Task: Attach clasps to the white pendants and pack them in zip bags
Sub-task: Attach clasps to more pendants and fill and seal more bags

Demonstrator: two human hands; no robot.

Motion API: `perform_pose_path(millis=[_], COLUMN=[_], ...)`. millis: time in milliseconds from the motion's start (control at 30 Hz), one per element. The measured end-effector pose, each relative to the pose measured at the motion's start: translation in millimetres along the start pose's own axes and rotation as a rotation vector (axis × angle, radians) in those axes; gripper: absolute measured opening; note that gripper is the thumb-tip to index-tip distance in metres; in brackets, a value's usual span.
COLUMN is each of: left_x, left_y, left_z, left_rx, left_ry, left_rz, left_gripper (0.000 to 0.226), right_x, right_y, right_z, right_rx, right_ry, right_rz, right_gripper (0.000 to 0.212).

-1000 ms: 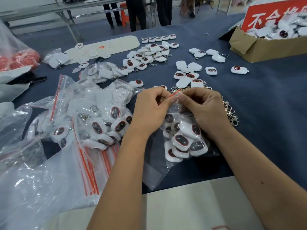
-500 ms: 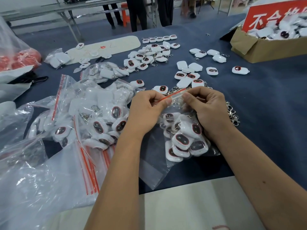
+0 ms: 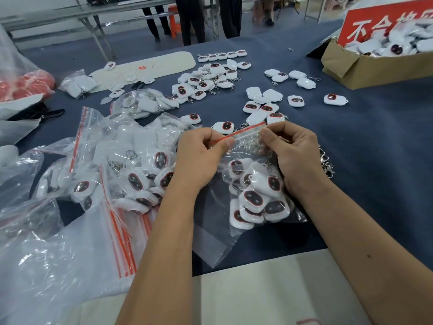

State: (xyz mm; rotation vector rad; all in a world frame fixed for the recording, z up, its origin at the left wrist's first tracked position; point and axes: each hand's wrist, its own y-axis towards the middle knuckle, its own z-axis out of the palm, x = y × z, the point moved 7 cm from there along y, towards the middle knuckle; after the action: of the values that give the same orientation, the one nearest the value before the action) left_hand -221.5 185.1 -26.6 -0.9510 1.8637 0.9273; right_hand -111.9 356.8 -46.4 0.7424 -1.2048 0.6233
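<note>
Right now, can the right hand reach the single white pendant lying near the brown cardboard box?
Probably not yet: the right hand pinches the zip bag; bare cloth lies toward the pendant.

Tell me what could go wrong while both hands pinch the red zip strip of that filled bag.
1. The left hand and right hand pinch only the ends of the red zip strip; the middle may stay unsealed.
2. The pendants inside sit heaped near the bag's side; if the zip bag tips, they might spill out.
3. Loose clasps lie beside the right wrist and could be swept off.
</note>
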Motion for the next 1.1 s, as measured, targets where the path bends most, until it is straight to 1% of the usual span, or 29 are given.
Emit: perform_pose_path(millis=[67,200,367,500,567,600,667,833,933,1000,1033,1100], left_x=[1,6,7,6,10,11,11,9,3,1,2,2], left_y=[0,-2,0,-2,-2,-3,-2,1,-2,-4,-5,-9], left_z=[-1,-3,-3,-3,-3,-2,-2,-5,-1,3,8,22], left_rx=[-0.002,-0.010,-0.036,-0.033,-0.027,-0.023,-0.029,-0.103,-0.069,-0.056,-0.024,0.140], left_ry=[-0.030,-0.069,-0.063,-0.119,-0.166,-0.186,-0.209,-0.191,-0.299,-0.416,-0.470,-0.503], left_rz=[-0.013,-0.065,-0.088,-0.088,-0.108,-0.116,-0.126,-0.068,-0.038,-0.077,-0.130,-0.213], left_gripper=[0.014,0.018,0.018,0.012,0.023,0.025,0.019,0.018,0.013,0.018,0.019,0.025], right_x=[0,-3,-6,-5,-3,-2,-1,2,3,3,4,7], right_y=[0,3,3,4,4,3,2,1,0,-1,-2,-3], right_z=[-1,-7,-6,-7,-10,-11,-11,-10,-10,-7,-5,-8], right_rx=[-0.011,-0.058,-0.062,-0.088,-0.124,-0.139,-0.151,-0.168,-0.177,-0.144,-0.136,-0.180], right_ry=[0.002,0.013,0.022,0.086,0.137,0.151,0.153,0.158,0.210,0.267,0.284,0.310], right_rz=[0.003,0.027,0.036,0.056,0.065,0.065,0.069,0.067,0.073,0.090,0.102,0.104], right_gripper=[0.015,0.014,0.012,0.018,0.020,0.019,0.016,0.012,0.014,0.013,0.013,0.015])
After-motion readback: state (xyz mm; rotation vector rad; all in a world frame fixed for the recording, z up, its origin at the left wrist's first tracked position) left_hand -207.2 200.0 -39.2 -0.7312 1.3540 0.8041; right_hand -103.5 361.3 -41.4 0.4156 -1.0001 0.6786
